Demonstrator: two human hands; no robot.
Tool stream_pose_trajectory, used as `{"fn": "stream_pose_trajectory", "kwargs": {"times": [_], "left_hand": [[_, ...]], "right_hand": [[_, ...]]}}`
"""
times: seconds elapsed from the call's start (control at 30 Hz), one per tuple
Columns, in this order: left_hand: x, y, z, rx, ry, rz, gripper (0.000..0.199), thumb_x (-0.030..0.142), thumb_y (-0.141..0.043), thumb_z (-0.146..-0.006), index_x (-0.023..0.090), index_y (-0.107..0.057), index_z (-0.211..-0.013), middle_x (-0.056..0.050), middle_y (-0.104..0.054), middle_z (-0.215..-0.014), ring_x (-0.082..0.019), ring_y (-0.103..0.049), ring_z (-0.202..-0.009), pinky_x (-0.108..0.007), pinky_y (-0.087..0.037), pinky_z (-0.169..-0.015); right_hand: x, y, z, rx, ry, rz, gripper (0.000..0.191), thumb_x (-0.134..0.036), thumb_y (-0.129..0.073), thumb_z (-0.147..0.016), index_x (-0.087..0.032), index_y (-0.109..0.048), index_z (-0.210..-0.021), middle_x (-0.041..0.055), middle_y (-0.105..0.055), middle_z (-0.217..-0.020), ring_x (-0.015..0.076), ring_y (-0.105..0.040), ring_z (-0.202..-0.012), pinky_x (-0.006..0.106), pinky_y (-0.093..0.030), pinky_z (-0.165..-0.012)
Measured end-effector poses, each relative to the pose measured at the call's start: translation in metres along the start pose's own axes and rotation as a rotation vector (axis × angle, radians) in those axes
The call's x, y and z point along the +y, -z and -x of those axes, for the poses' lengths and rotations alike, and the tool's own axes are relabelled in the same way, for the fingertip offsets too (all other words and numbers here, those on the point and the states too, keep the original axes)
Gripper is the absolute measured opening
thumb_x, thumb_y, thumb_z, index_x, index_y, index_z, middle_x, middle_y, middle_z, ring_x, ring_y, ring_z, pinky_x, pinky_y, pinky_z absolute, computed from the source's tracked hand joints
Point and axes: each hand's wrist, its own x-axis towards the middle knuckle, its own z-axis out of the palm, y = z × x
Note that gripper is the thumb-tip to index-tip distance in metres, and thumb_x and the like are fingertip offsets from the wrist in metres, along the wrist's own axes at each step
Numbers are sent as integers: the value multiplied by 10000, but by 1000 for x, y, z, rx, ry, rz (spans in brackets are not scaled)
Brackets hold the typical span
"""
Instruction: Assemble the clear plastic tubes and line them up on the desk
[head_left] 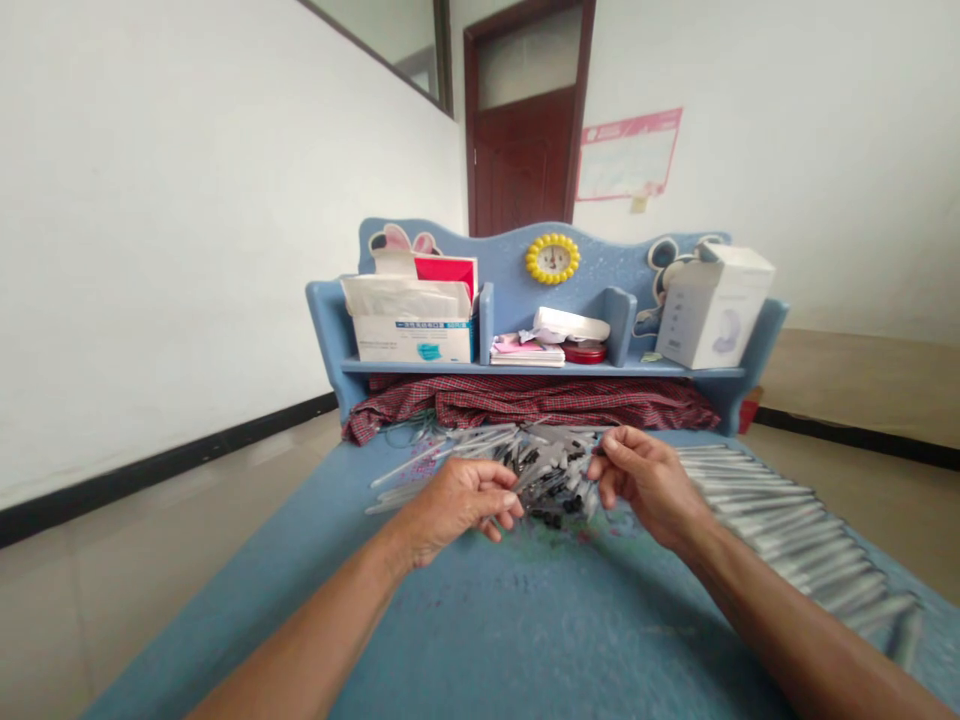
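A pile of thin grey and clear plastic tubes mixed with small black parts (pixel 553 518) lies on the blue desk (pixel 480 640). At its left edge, my left hand (pixel 480 497) has thumb and fingers pinched together; what lies between them is too small to name. My right hand (pixel 637 475) is at the pile's right side, thumb and forefinger closed on something small and dark that I cannot make out. To the right, many grey tubes (pixel 795 525) lie side by side in a row, partly behind my right forearm. More pale tubes (pixel 394 493) rest left of the pile.
A blue shelf (pixel 450 368) at the desk's back holds a mask box (pixel 412 340), papers (pixel 526 352), a red tin (pixel 583 352) and a white box (pixel 712 310). Red checked cloth (pixel 525 400) is bunched underneath. A yellow clock (pixel 553 259) hangs above.
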Motion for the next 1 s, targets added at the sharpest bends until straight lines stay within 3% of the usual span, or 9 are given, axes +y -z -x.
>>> {"fn": "stream_pose_trajectory", "kwargs": {"times": [0.17, 0.43, 0.67, 1.0], "left_hand": [[-2, -2, -1, -43, -2, -92, 268, 285, -617, -681, 123, -558, -886, -36, -665, -712, -112, -580, -576, -236, -458, -527], [-5, -5, -3, -91, -1, -186, 260, 275, -599, -686, 109, -567, -883, -30, -665, -690, -90, -550, -520, -218, -436, -490], [-4, -5, -3, -104, 19, -197, 278, 290, -606, -674, 106, -568, -880, -29, -660, -679, -100, -556, -532, -216, -422, -476], [0, -2, 3, -224, 78, -160, 234, 297, -593, -699, 112, -581, -842, -41, -665, -695, -98, -554, -512, -216, -426, -465]], "right_hand": [[-4, -6, 4, -113, -38, -23, 245, -388, -559, -775, -177, -435, -778, 21, -645, -618, 104, -525, -352, 193, -368, -351], [-1, -6, 5, -189, -54, 10, 271, -416, -564, -764, -183, -427, -781, 12, -646, -612, 104, -518, -335, 192, -368, -331], [0, -5, 5, -225, -73, 26, 255, -398, -558, -773, -178, -428, -774, 13, -649, -594, 105, -518, -326, 192, -363, -333], [1, -2, 6, -304, -128, 87, 273, -425, -539, -780, -177, -425, -786, -3, -623, -550, 99, -501, -311, 179, -338, -323]]}}
